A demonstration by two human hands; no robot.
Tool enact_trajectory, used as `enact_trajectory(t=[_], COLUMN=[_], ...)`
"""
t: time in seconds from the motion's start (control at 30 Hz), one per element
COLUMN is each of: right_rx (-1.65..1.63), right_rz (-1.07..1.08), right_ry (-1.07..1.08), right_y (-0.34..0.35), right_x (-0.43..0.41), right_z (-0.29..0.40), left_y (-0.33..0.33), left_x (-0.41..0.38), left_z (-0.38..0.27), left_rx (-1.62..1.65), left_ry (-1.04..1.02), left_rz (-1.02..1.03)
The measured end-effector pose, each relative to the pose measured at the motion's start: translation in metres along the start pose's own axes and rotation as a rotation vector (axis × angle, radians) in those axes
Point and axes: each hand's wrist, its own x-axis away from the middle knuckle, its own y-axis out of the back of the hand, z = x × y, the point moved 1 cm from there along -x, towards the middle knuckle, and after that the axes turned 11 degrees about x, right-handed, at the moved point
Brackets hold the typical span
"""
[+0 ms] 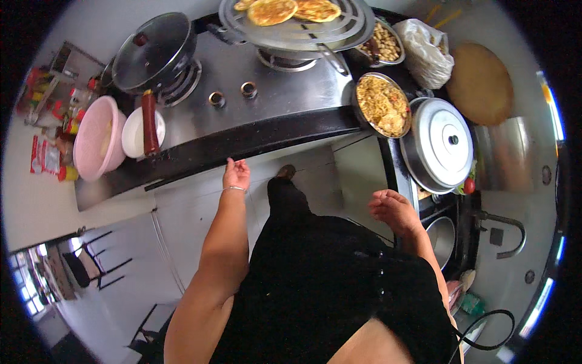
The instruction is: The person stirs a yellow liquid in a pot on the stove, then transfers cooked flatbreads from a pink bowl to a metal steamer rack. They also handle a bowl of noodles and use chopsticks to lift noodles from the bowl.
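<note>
My left hand (237, 174), with a bracelet at the wrist, hangs just below the black counter edge (254, 135). It holds nothing, its fingers loosely bent. Beside the right-hand counter is my right hand (393, 209), also without anything in it, its fingers a little curled. The lidded metal pot (439, 141) stands nearest to it. In front of me, flatbreads (273, 11) lie on a slotted metal rack (352, 27) over the right burner. A metal spatula (332, 57) rests there, handle towards me. A bowl of shredded food (383, 105) sits at the counter corner.
A glass-lidded wok (152, 52) with a dark red handle (150, 123) stands on the left burner. Beside it are a white bowl (132, 136) and a pink basin (100, 136). A peanut bowl (386, 43), plastic bag (425, 52), round board (479, 84) and faucet (509, 227) are right.
</note>
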Motion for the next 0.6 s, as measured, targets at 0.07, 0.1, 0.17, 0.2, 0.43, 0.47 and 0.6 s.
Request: enact_trajectory(t=[0.07,0.1,0.17,0.2,0.43,0.47,0.6], right_rx=[0.018,0.031,0.044,0.041,0.015,0.002,-0.021], right_rz=[0.015,0.022,0.032,0.038,0.020,0.018,0.005], right_ry=[-0.004,-0.010,-0.031,-0.043,-0.095,-0.107,-0.141], right_y=[-0.003,-0.004,-0.006,-0.008,-0.020,-0.021,-0.030], right_x=[-0.006,-0.012,-0.024,-0.030,-0.096,-0.108,-0.138], right_z=[-0.004,-0.009,-0.017,-0.020,-0.058,-0.067,-0.086], left_y=[0.009,0.013,0.023,0.030,0.061,0.065,0.043], left_x=[0.009,0.015,0.031,0.037,0.088,0.094,0.118], left_z=[0.001,0.002,0.003,0.002,-0.017,-0.021,-0.039], left_rx=[-0.009,-0.039,-0.096,-0.136,-0.674,-0.763,-1.299], left_ry=[-0.013,-0.046,-0.109,-0.128,0.060,0.088,0.462], left_rz=[-0.026,-0.047,-0.092,-0.086,-0.232,-0.221,-0.303])
